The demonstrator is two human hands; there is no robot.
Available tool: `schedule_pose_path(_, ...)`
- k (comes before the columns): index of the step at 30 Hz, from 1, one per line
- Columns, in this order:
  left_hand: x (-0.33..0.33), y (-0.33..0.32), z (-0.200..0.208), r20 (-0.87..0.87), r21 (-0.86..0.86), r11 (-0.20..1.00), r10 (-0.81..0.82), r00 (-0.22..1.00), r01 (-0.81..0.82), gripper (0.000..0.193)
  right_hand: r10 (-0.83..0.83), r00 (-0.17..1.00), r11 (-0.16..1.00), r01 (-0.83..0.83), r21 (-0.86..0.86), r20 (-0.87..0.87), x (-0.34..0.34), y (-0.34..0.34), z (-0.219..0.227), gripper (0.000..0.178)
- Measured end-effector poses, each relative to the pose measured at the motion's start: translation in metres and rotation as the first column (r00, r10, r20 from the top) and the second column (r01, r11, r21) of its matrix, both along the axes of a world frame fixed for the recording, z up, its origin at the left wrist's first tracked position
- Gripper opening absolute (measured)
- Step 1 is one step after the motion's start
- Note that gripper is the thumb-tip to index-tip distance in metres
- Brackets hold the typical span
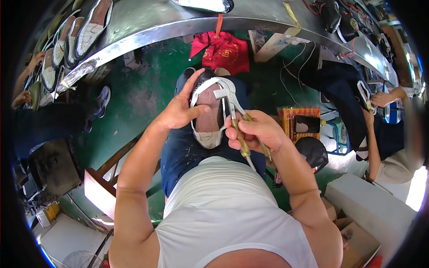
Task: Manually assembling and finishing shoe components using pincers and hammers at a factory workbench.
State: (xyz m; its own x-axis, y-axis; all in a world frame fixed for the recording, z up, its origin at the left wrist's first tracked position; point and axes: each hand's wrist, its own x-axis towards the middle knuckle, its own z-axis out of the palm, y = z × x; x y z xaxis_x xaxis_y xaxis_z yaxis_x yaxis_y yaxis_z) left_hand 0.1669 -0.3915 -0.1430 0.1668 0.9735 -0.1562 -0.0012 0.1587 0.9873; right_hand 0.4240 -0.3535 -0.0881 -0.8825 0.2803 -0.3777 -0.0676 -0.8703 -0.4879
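Note:
A shoe (208, 117) lies sole up on my lap, with a brown insole-like bottom and a white edge folded round it. My left hand (181, 110) grips it from the left, thumb across the bottom and fingers along the side. In my right hand (263, 129) is a pair of lasting pincers (231, 102) with a hammer-like head and brass-coloured handles. Their metal jaws lie over the shoe's right side; whether they pinch the edge, I cannot tell. Below that hand a thin point sticks out, perhaps part of the pincers or a separate awl.
A metal bench (154, 29) curves across the far side, with several shoes (91, 31) at its left. Red cloth (225, 51) hangs beneath it. People work at both sides; one holds a shoe (364, 96) at right. A wooden stool (100, 190) stands left, cardboard boxes (359, 241) lower right.

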Motion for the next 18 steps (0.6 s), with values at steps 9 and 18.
schedule_pose_path(9,0.009,0.015,0.0,-0.16,0.02,0.998,-0.063,0.985,0.067,0.097,-0.109,0.791,0.511,-0.475,0.717,0.602,0.0,0.017,-0.006,0.023)
schedule_pose_path(18,0.013,0.031,-0.011,-0.164,0.02,0.995,-0.093,0.982,0.097,0.089,-0.074,0.826,0.538,-0.44,0.719,0.56,0.008,0.035,-0.005,0.022)
